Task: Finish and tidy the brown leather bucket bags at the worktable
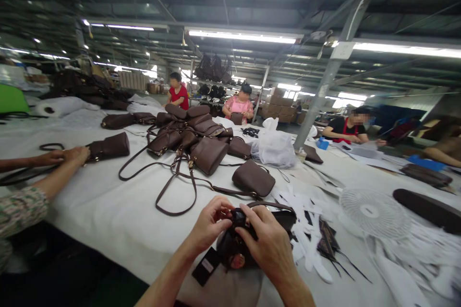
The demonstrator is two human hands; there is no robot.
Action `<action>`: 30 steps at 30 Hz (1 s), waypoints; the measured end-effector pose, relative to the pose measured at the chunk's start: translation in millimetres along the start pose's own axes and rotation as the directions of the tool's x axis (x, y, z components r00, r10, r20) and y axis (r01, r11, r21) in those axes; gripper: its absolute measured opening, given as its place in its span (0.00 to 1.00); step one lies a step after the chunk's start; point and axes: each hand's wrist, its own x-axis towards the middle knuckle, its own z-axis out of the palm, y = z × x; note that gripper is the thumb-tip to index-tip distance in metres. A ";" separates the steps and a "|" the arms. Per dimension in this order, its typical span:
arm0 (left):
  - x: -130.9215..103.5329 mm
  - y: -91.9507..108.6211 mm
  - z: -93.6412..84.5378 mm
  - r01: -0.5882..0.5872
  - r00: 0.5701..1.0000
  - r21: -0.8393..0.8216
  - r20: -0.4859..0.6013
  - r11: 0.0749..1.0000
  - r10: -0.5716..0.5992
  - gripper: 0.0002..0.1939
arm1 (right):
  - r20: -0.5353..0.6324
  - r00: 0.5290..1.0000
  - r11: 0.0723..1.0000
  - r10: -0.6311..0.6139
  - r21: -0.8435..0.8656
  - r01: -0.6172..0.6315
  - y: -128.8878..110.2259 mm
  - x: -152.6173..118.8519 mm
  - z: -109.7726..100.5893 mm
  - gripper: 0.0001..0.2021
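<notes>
A dark handbag (230, 244) sits on the white-covered table in front of me, its strap (277, 205) curving over the top. At its upper edge, my left hand (212, 223) pinches the left side of a small black piece (238, 217); whether this piece belongs to the bag I cannot tell. From the other side, my right hand (266, 235) closes thumb and fingers on the same piece, hiding part of the bag. A round reddish-gold spot (236, 261) shows low on the bag. Beside it lies a black tag (206, 266) with a pale label.
Brown handbags (209, 153) with looped straps are heaped ahead. To the right lie white strips (309, 240), dark tags (327, 237) and a white fan (370, 211). A co-worker's hands (74, 154) hold another bag at left. A post (324, 76) rises beyond the table.
</notes>
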 end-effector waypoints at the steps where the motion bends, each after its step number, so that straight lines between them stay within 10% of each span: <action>1: -1.1 -1.8 2.8 0.002 1.000 0.010 -0.018 1.000 -0.001 0.13 | 0.009 1.000 1.000 0.004 0.000 -0.004 -1.3 2.2 2.5 0.13; 7: -3.2 -9.8 21.5 0.057 0.994 0.186 -0.102 0.981 -0.039 0.24 | -0.098 0.982 0.942 0.163 0.312 -0.125 11.6 -2.9 9.1 0.12; 13: -9.4 -29.1 32.9 0.137 0.990 -0.416 0.075 0.899 -0.117 0.25 | 0.132 0.826 0.591 0.548 0.639 -0.493 22.4 -4.1 4.2 0.20; 18: -7.5 -28.1 18.8 0.334 0.921 -0.652 0.380 0.681 -0.087 0.29 | 0.202 0.796 0.499 0.571 0.684 -0.532 24.1 -0.2 -2.9 0.23; 30: 3.8 -15.4 38.0 0.332 0.941 -0.607 0.261 0.722 -0.214 0.14 | 0.286 0.779 0.417 0.558 0.715 -0.561 23.2 6.6 -3.4 0.24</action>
